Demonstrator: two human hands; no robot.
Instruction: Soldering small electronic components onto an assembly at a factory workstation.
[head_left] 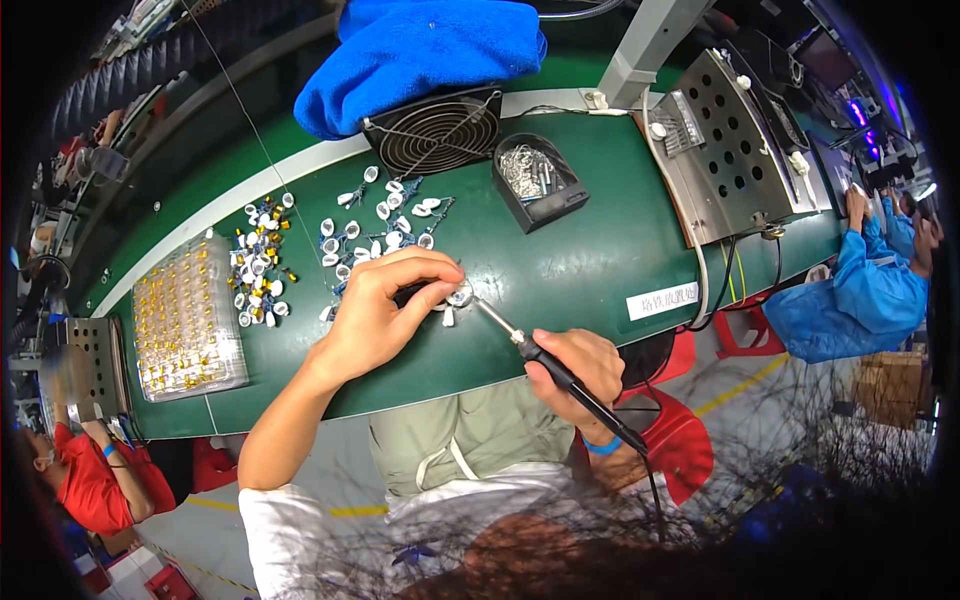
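Observation:
On the green bench top, my left hand is closed, with thumb and forefinger pinching a small round white part. Something dark shows under its fingers, too covered to name. My right hand grips a soldering iron by its black handle. The metal tip of the iron points up and left and reaches the edge of the white part; whether it touches cannot be told. Just beyond my left hand lie several loose white cup-shaped parts with dark blue wires.
A clear tray of yellow-topped parts stands left, beside a heap of white and yellow parts. Behind are a black fan, a blue cloth and a black bin of metal bits. A perforated metal box stands right. Other people sit at both sides.

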